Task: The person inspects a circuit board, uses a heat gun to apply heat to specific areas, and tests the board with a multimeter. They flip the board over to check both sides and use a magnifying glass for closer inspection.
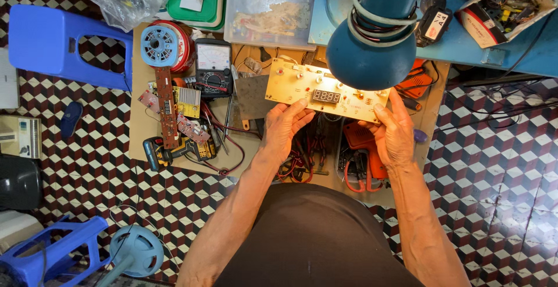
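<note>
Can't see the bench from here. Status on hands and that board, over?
Left hand and right hand grip the pale circuit board by its near edge. Board lit, display facing up. Blue lamp overhangs its far edge.

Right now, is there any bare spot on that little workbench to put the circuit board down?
Hardly. Both hands, left and right, hold the circuit board over tangled tools. The left side is crowded with boards and a multimeter. Only the bare strip along the workbench left edge and the grey sheet look free.
</note>
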